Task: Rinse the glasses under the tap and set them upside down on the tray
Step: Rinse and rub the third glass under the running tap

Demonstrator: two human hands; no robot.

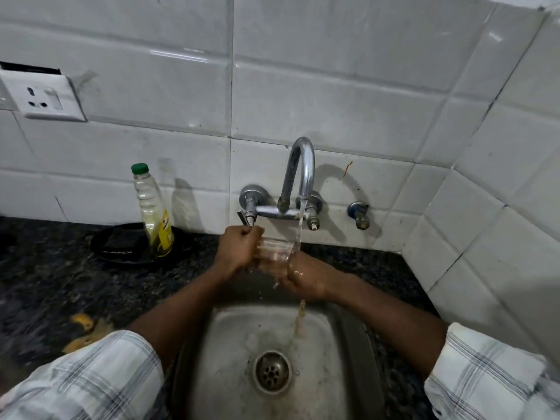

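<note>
Sleeves: nearest my remote view were two white checked cuffs, the left sleeve [91, 380] and the right sleeve [491, 374], each pushed up the forearm behind its hand.
Sink: a steel sink [230, 334] lay below both hands and looked wet, with its round drain [271, 371] straight beneath them.
Left hand: I saw the left hand [239, 247] with its fingers curled, gripping the left end of the glass.
Right hand: the right hand [306, 281] was cupped round the glass's right end from below, wet, with the thumb lying against it.
Glass: the clear glass [274, 251] was held between the two hands, tipped on its side over the sink; I could not tell which way its mouth faced.
Tap: the chrome tap [300, 168] arched just beyond the hands, and its left handle was touching or nearly touching the left knuckles.
Water: a thin stream [301, 225] fell onto the glass's right end and the right hand, then ran off into the sink.
Bottle: a clear bottle [153, 213] with a green cap stood left of the left hand on a dark round dish [121, 247].
Counter: a dark speckled counter [45, 283] spread to the left, with yellow scraps [81, 321] near the left sleeve.
Wall: a white tiled wall [333, 101] rose beyond the hands, with a socket [45, 98] far up to the left and a small valve [359, 215] up to the right.
</note>
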